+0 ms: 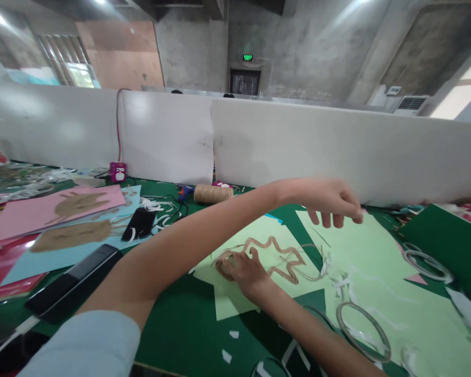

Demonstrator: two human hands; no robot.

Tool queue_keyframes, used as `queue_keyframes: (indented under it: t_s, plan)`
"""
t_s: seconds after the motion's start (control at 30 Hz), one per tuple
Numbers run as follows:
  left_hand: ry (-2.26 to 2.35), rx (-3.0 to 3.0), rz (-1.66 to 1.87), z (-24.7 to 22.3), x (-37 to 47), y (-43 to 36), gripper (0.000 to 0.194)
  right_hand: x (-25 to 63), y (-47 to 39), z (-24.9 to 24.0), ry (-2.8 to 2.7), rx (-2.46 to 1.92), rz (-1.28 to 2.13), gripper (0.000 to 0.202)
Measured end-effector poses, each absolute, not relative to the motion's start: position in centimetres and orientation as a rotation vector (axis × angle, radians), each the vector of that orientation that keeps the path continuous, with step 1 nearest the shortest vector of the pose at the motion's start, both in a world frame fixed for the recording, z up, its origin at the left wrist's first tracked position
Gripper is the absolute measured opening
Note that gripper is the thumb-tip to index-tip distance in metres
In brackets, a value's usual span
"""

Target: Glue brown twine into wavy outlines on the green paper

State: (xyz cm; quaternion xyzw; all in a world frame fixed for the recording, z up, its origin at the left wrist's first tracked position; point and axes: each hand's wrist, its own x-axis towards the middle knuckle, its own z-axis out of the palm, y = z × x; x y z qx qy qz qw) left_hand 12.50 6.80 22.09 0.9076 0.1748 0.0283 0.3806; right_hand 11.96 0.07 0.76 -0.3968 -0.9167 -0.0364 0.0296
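Observation:
My arms cross over the green table. My left hand (329,201) reaches far to the right, raised above light green paper. Its fingers curl downward, the thumb side pinched together; what they hold, if anything, I cannot make out. Low on another light green sheet (231,306), my right hand (245,269) has bent fingers on the coiled end of a brown cord (272,243). From there the cord runs in a zigzag, pointed outline across the sheet. Thin loose strands (312,269) lie beside it.
A twine spool (214,193) and a blue glue gun (185,192) lie behind. At left are a phone (139,224), a black power bank (74,280) and pink paper (19,217) with a brown shape. Cord coils (363,332) and paper scraps lie right; a white partition (298,144) stands behind.

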Motion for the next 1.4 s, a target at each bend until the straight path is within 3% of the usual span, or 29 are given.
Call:
queue_keyframes:
  t_s: [0.3,0.5,0.77,1.17,1.4]
  plan:
    - [1.203,2.464,0.023,14.8,1.6,8.7,0.031,12.5,-0.6,2.0,-2.877,-1.178,-0.143,0.043]
    - [1.544,2.386,-0.330,9.0,-7.0,5.6,0.025,12.2,0.2,3.1,-2.949,-1.171,-0.109,0.036]
    - [1.499,2.390,-0.202,6.1,-7.6,2.7,0.022,11.9,0.4,2.7,-2.923,-1.170,-0.158,0.035]
    - [1.055,2.363,0.270,3.9,-8.1,1.8,0.015,13.6,1.2,2.4,-2.746,-1.194,0.242,0.044]
    - [1.049,2.574,0.199,2.5,-7.3,2.4,0.015,13.5,1.3,1.7,-2.619,-1.262,0.353,0.039]
